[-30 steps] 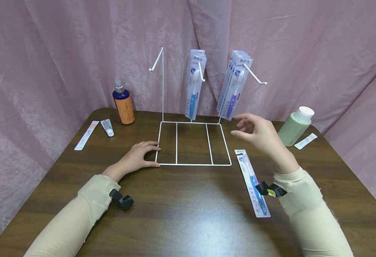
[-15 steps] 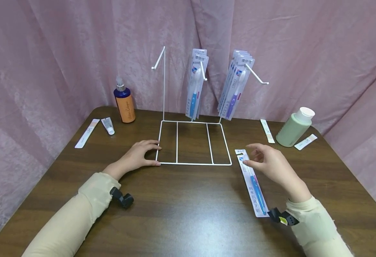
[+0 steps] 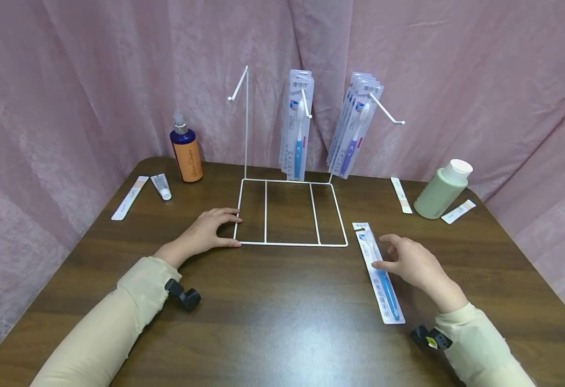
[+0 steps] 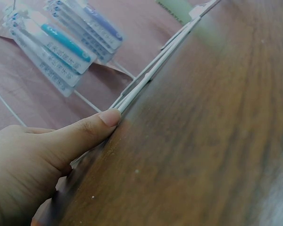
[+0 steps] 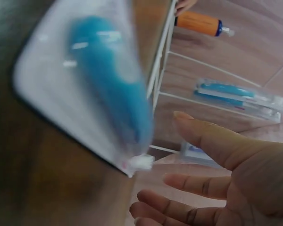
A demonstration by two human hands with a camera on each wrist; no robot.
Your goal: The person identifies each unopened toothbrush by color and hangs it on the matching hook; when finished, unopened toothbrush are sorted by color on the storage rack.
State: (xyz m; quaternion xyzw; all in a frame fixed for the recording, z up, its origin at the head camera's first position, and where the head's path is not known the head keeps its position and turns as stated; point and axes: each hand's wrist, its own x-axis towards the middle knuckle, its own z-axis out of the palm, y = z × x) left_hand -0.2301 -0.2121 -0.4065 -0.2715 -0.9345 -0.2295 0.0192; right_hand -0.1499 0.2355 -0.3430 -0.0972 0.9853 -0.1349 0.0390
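Note:
My left hand point(image 3: 205, 231) rests at the left front corner of a white wire display rack point(image 3: 292, 244). Its fingers reach the left bar and its straight thumb point(image 4: 85, 134) presses the front corner. Packaged toothbrushes with blue handles point(image 3: 299, 134) hang from the middle hook, ones with purple handles point(image 3: 355, 131) from the right hook. The left hook point(image 3: 238, 83) carries nothing. A blister-packed blue toothbrush point(image 3: 381, 279) lies flat on the table right of the rack. Over its right edge hovers my right hand point(image 3: 415, 266), thumb and fingers apart, holding nothing; the thumb overlaps the pack in the head view.
An orange spray bottle point(image 3: 187, 158), a small tube point(image 3: 161, 186) and a white sachet point(image 3: 130, 199) are at the back left of the brown table point(image 3: 263, 333). A green bottle point(image 3: 442, 191) stands back right between two sachets point(image 3: 401, 195). Pink curtain hangs behind.
My right hand has come down from beside the hanging purple toothbrushes to the pack on the table, uncovering a sachet behind. The middle toothbrushes have swung slightly. My left hand stays put.

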